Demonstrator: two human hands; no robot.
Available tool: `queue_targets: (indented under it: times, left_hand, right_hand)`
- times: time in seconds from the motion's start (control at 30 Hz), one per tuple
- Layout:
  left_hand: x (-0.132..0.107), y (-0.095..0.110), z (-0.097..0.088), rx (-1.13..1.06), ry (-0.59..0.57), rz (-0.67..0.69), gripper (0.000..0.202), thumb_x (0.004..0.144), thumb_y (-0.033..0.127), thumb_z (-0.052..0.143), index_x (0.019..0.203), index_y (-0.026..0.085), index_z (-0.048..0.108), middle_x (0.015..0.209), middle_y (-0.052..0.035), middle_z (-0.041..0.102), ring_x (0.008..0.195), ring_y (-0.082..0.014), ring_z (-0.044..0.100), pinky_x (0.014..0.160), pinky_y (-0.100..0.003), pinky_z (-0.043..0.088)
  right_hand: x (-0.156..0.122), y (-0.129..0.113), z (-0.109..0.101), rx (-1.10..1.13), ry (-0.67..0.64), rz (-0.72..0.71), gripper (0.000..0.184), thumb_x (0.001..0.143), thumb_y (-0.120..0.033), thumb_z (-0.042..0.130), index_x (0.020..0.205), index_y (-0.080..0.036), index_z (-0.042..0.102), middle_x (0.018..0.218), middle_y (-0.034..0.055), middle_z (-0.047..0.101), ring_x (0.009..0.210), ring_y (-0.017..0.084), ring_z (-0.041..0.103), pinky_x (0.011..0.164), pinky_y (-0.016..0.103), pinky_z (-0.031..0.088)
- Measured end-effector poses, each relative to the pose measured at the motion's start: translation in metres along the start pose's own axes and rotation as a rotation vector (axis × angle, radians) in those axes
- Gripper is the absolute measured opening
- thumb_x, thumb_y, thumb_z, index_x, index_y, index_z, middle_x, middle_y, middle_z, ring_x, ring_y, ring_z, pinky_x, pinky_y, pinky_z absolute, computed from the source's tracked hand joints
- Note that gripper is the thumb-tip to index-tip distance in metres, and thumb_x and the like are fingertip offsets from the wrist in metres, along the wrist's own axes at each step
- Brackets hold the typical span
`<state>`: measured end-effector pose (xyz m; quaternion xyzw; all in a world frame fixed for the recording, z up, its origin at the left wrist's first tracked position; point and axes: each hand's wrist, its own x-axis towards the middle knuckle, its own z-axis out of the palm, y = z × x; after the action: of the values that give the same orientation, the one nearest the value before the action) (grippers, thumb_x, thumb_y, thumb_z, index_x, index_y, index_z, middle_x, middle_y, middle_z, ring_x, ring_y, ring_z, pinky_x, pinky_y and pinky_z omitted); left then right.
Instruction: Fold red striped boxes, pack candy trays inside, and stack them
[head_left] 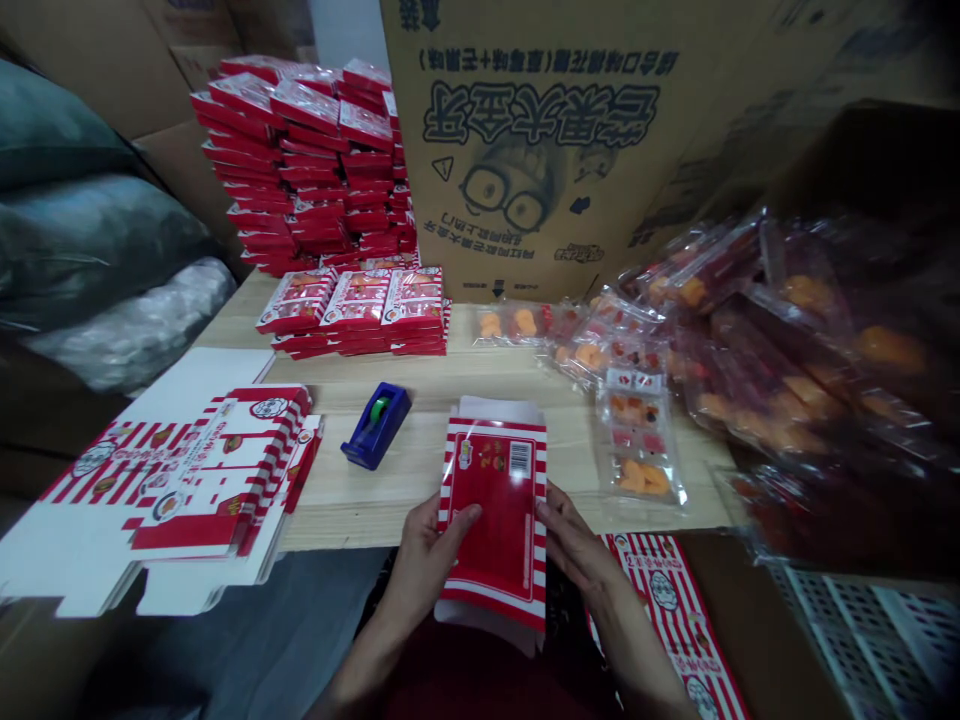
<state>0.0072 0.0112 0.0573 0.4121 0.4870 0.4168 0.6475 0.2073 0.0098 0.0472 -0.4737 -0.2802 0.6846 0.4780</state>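
Note:
A red and white striped carton (495, 515) with a barcode is between my two hands at the table's front edge, its white flaps sticking out at the top and bottom. My left hand (431, 550) grips its left side, thumb pressed on the red face. On the right edge, my right hand (577, 545) holds the carton with its fingers behind and beside it. Beyond it lies a blue tape dispenser (377, 425) with a green core. To the right, a clear sachet of orange and red candies (637, 440) rests on the table.
Flat striped cartons (202, 470) are piled at the left. Filled boxes (352, 305) stand in rows, with a tall stack (315, 160) behind them. A large cardboard box (525, 150) stands at the back. Candy sachets (810, 350) heap at the right, above a white plastic crate (870, 630).

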Motion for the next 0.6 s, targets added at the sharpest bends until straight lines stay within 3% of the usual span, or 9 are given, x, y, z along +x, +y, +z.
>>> queue_targets:
  times: [0.1, 0.2, 0.37, 0.43, 0.6]
  left_hand:
    - [0.000, 0.000, -0.006, -0.044, -0.017, -0.052, 0.034, 0.087, 0.041, 0.075, 0.111, 0.018, 0.075, 0.104, -0.0094, 0.081, 0.096, -0.0312, 0.076, 0.078, -0.038, 0.062]
    - [0.002, 0.002, -0.008, -0.093, -0.068, -0.082, 0.038, 0.087, 0.042, 0.075, 0.117, 0.019, 0.072, 0.111, -0.0098, 0.080, 0.098, -0.0309, 0.076, 0.083, -0.041, 0.062]
    - [0.019, 0.004, -0.015, -0.055, 0.086, 0.192, 0.048, 0.093, 0.040, 0.069, 0.137, 0.024, 0.059, 0.142, -0.0112, 0.065, 0.128, -0.0260, 0.064, 0.108, -0.040, 0.051]
    - [0.025, 0.003, -0.021, -0.055, 0.113, 0.246, 0.047, 0.091, 0.038, 0.071, 0.135, 0.024, 0.059, 0.140, -0.0113, 0.067, 0.126, -0.0250, 0.065, 0.109, -0.039, 0.050]
    - [0.028, -0.009, -0.034, -0.046, 0.112, 0.203, 0.037, 0.089, 0.039, 0.074, 0.120, 0.020, 0.069, 0.119, -0.0102, 0.076, 0.111, -0.0253, 0.072, 0.097, -0.036, 0.056]
  right_hand:
    - [0.005, -0.004, -0.010, 0.075, -0.151, 0.038, 0.057, 0.068, -0.051, 0.091, 0.117, -0.031, 0.073, 0.117, 0.0053, 0.080, 0.110, 0.030, 0.075, 0.100, 0.049, 0.056]
    - [0.011, -0.002, -0.013, 0.102, -0.190, 0.009, 0.056, 0.074, -0.044, 0.088, 0.125, -0.029, 0.070, 0.123, 0.0062, 0.078, 0.114, 0.029, 0.073, 0.103, 0.047, 0.054]
    - [0.009, 0.009, -0.007, 0.030, -0.184, 0.001, 0.054, 0.079, -0.046, 0.084, 0.129, -0.030, 0.067, 0.126, 0.0069, 0.076, 0.123, 0.029, 0.069, 0.103, 0.046, 0.054]
    - [0.006, 0.014, -0.008, 0.007, -0.221, 0.009, 0.053, 0.081, -0.046, 0.082, 0.130, -0.032, 0.067, 0.127, 0.0068, 0.076, 0.124, 0.029, 0.068, 0.104, 0.047, 0.053]
    - [-0.003, 0.027, -0.017, -0.001, -0.266, 0.063, 0.052, 0.079, -0.049, 0.083, 0.127, -0.033, 0.069, 0.131, 0.0069, 0.074, 0.124, 0.029, 0.068, 0.106, 0.050, 0.051]
